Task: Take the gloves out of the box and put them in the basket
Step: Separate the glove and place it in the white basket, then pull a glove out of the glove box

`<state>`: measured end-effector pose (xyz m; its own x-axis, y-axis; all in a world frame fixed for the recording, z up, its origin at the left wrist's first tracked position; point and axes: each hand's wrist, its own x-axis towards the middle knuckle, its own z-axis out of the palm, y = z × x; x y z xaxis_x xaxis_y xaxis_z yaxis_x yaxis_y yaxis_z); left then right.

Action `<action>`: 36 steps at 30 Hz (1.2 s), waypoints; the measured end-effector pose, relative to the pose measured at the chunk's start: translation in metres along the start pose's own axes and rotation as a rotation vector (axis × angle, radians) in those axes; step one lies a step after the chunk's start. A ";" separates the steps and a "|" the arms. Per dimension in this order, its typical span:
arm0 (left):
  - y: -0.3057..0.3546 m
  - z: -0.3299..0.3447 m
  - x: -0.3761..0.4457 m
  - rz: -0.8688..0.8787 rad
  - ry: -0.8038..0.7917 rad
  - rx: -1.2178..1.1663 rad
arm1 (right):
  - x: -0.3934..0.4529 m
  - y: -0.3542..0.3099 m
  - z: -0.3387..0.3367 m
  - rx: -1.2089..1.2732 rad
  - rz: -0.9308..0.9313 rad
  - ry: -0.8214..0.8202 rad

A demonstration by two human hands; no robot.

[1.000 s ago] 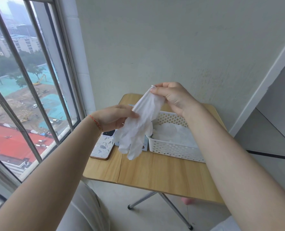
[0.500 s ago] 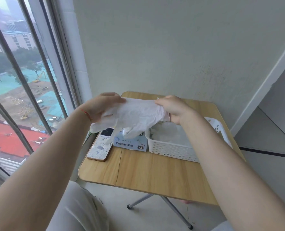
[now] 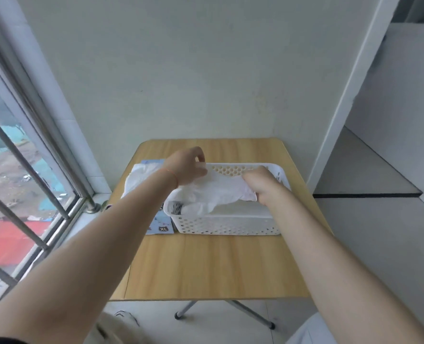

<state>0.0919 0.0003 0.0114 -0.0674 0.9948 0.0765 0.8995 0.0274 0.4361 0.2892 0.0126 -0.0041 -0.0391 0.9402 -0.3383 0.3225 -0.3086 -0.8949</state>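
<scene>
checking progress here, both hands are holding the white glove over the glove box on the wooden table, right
Not quite. The head view shows the left hand and right hand holding the white glove over the white basket, not the glove box, which sits just left of it on the wooden table.

Wooden table (image 3: 206,264) carries white basket (image 3: 225,225) beside glove box (image 3: 161,225)

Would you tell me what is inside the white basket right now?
The white basket holds white gloves: one glove stretched over it, gripped by the left hand and right hand. More white material lies below; the basket's floor is covered.
</scene>
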 end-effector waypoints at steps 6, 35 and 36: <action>0.005 0.019 0.005 0.246 0.221 0.519 | 0.012 0.011 -0.012 -0.261 -0.028 0.099; 0.020 0.027 -0.021 0.033 -0.382 0.688 | 0.008 0.013 -0.012 -1.389 -0.314 0.182; 0.019 0.026 -0.020 0.015 -0.372 0.686 | 0.008 0.013 -0.012 -1.397 -0.321 0.186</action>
<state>0.1215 -0.0167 -0.0056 -0.0132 0.9598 -0.2804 0.9733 -0.0520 -0.2236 0.3047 0.0176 -0.0152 -0.1995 0.9790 -0.0419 0.9712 0.2032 0.1240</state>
